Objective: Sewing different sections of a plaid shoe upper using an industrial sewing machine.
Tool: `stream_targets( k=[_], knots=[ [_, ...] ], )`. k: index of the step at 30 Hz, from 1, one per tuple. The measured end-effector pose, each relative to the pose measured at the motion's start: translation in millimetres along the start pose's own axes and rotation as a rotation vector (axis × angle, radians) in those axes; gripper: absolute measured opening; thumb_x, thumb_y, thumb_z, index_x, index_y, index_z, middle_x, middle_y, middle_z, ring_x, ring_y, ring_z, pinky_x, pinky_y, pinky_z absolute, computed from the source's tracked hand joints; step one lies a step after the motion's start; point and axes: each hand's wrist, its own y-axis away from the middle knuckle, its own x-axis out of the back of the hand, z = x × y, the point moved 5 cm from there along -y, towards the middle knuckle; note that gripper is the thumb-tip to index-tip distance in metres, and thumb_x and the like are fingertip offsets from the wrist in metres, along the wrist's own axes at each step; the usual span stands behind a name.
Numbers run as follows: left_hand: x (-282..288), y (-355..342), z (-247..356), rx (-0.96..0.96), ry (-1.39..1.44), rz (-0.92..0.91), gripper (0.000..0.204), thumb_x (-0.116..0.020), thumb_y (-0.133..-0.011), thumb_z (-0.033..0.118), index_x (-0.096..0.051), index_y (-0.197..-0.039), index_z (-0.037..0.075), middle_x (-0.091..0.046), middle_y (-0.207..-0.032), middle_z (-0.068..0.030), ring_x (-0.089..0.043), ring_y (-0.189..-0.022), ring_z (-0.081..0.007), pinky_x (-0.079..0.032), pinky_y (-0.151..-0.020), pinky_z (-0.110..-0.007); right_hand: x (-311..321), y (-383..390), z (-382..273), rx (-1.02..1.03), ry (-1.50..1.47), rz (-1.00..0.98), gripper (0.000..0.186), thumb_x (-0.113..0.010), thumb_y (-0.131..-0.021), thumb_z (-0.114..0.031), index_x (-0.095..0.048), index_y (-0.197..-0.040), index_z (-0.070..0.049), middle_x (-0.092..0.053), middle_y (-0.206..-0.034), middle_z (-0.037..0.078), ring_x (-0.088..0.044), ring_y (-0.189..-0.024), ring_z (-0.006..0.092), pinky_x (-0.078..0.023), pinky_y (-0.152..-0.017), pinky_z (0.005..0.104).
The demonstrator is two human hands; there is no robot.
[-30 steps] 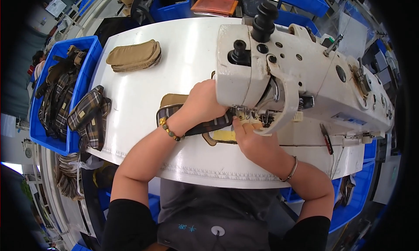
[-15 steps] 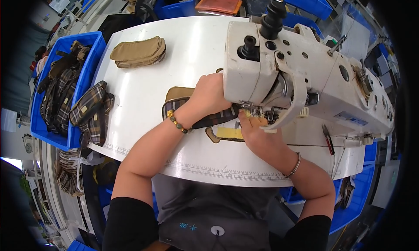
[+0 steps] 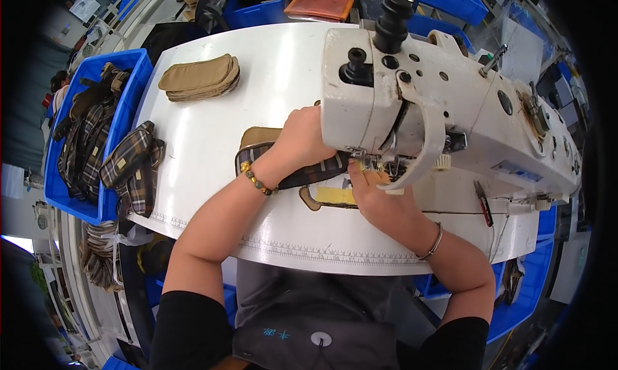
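Note:
A dark plaid fabric pouch piece (image 3: pixel 308 176) with a tan layer (image 3: pixel 259 137) at its far edge lies under the needle end of a white sewing machine (image 3: pixel 357 103). My left hand (image 3: pixel 302 138) is curled on top of the plaid piece, its fingertips partly hidden behind the machine head. Close to the presser foot (image 3: pixel 368 161), my right hand (image 3: pixel 380 195) holds the piece's right edge with bent fingers. Beside that hand, a yellow strip (image 3: pixel 335 195) and a small tan-edged piece (image 3: pixel 309 199) lie on the white table (image 3: pixel 212 141).
A stack of tan fabric pieces (image 3: pixel 199 76) sits at the far left of the table. Plaid pouches (image 3: pixel 132 167) lean over the edge of a full blue bin (image 3: pixel 58 183). Red-and-black snips (image 3: pixel 483 203) lie right of my right hand. An orange tray (image 3: pixel 318 8) stands beyond the table.
The whole view has shifted slightly, so the machine and table appear a little farther left. Both hands stay on the plaid piece by the presser foot.

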Motion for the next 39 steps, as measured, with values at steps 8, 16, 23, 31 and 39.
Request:
stream_targets(
  k=[8, 16, 23, 31, 39],
  knots=[
    [12.4, 0.5, 11.7, 0.01, -0.025, 0.02, 0.018, -0.072, -0.073, 0.015, -0.073, -0.089, 0.009, -0.071, -0.084, -0.0142, -0.068, -0.08, -0.036, -0.054, -0.069, -0.043, 4.7, -2.5, -1.5, 0.13, 0.058, 0.063, 0.026, -0.065, -0.088, -0.009, -0.072, -0.113, -0.01, -0.065, -0.068, 0.007, -0.064, -0.056, 0.0275, -0.05, -0.05, 0.0375],
    [45.7, 31.5, 48.7, -0.171, -0.15, -0.073, 0.021, -0.077, -0.076, 0.015, -0.077, -0.098, 0.013, -0.072, -0.101, -0.0038, -0.066, -0.093, -0.0259, -0.054, -0.08, -0.039, 11.3, -12.4, 8.6, 0.206, -0.064, 0.149, 0.008, -0.067, -0.085, -0.011, -0.073, -0.087, -0.007, -0.065, -0.065, 0.01, -0.065, -0.056, 0.0297, -0.05, -0.05, 0.0409],
    [29.9, 34.3, 41.6, -0.285, -0.043, -0.126, 0.028, -0.078, -0.078, 0.016, -0.077, -0.106, 0.015, -0.073, -0.11, -0.0036, -0.067, -0.101, -0.0248, -0.054, -0.085, -0.036, 6.8, -13.8, 15.3, 0.156, -0.203, 0.227, 0.005, -0.07, -0.081, -0.013, -0.073, -0.081, -0.008, -0.065, -0.063, 0.011, -0.064, -0.056, 0.0329, -0.051, -0.05, 0.0421],
    [28.8, 33.2, 27.9, -0.111, 0.052, -0.163, 0.021, -0.074, -0.084, 0.018, -0.077, -0.105, 0.016, -0.069, -0.108, -0.0054, -0.066, -0.096, -0.0283, -0.053, -0.082, -0.037, 12.6, -12.9, 13.0, 0.113, -0.285, 0.25, 0.012, -0.071, -0.079, -0.011, -0.075, -0.09, -0.009, -0.067, -0.066, 0.008, -0.067, -0.057, 0.0279, -0.051, -0.05, 0.0399],
    [27.1, 31.0, 29.6, -0.117, 0.012, -0.202, 0.022, -0.074, -0.085, 0.022, -0.077, -0.107, 0.018, -0.069, -0.104, -0.0035, -0.066, -0.094, -0.0263, -0.054, -0.079, -0.037, 14.6, -7.4, 0.8, 0.262, 0.045, 0.125, 0.032, -0.067, -0.079, -0.006, -0.071, -0.11, -0.006, -0.072, -0.091, 0.007, -0.07, -0.079, 0.025, -0.056, -0.073, 0.0398]
  ],
)
